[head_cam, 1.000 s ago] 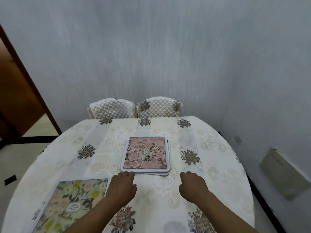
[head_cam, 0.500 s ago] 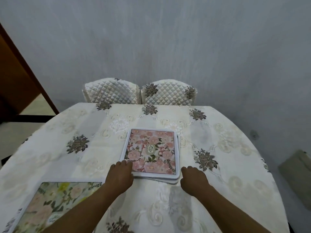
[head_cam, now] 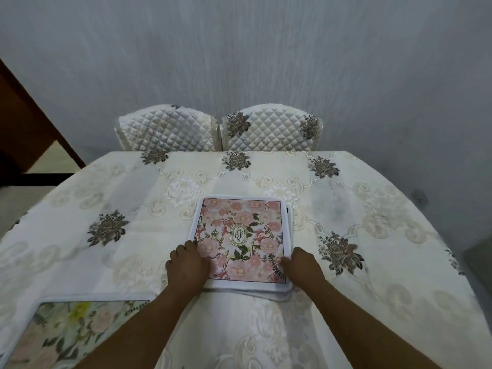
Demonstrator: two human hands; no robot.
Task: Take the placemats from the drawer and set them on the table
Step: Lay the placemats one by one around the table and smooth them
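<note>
The green placemat [head_cam: 74,331] is lying on the worktop [head_cam: 133,198] at near left. The left hand [head_cam: 186,267] is apparently pinching the near-left corner of the pink placemat stack [head_cam: 242,235], which is extending straight ahead; the right hand [head_cam: 303,267] is likewise pinching its near-right corner.

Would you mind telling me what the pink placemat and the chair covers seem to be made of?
Pink placemat: probably soft fabric, matte printed face, fuzzy white border. Chair covers: quilted cloth, slight sheen, diamond stitching visible.
</note>
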